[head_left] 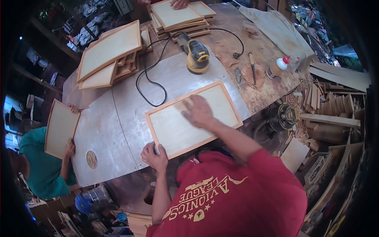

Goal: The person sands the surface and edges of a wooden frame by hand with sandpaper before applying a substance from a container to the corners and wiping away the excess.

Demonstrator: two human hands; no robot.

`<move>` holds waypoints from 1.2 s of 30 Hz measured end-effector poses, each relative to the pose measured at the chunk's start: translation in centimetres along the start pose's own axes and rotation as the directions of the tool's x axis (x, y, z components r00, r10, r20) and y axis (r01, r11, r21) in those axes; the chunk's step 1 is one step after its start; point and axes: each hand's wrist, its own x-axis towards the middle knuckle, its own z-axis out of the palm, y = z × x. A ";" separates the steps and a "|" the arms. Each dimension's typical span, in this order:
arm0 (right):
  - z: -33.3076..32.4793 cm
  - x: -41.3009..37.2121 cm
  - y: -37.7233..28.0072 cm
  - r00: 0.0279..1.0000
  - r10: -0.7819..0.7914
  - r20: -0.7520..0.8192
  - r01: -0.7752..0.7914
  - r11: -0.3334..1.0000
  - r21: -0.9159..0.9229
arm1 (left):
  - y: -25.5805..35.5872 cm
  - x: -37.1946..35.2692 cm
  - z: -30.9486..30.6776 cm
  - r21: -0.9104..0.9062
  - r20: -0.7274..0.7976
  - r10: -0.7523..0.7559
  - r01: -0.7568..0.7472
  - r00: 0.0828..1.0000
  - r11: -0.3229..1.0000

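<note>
A shallow wooden tray point(195, 122) with a pale panel and a raised light-wood rim lies tilted across the metal-topped table in front of me. My left hand point(154, 157) grips its near left corner, fingers outside the rim and thumb along it. Over the panel, my right hand point(198, 112) presses down on a small tan piece point(182, 106) that looks like sandpaper; motion blurs it, and the fingers partly cover it. Beyond the tray stands a yellow and black orbital sander point(197, 57), its black cord point(147, 75) looping to the left.
Stacked trays point(110, 51) and more trays point(179, 17) stand at the back, a person's hand point(179, 4) on one. At left, a person in green point(43, 166) holds another tray point(61, 128). A glue bottle point(277, 67) and a chisel-like tool point(252, 68) lie right; wood scraps point(316, 98) beyond.
</note>
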 end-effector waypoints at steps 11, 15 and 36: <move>1.4 3.6 -13.5 0.954 -0.054 0.294 0.031 0.996 0.085 | 0.0 -0.1 -0.1 -0.001 -0.016 -0.006 0.006 1.000 1.000; 2.4 1.7 -7.7 0.988 -0.133 0.080 0.140 0.987 -0.077 | -0.1 0.0 0.1 -0.020 -0.029 -0.019 0.018 0.999 1.000; -3.9 -2.1 -3.8 0.955 -0.283 0.090 0.288 0.956 -0.045 | -0.1 0.0 0.3 -0.017 -0.049 -0.002 0.001 0.999 1.000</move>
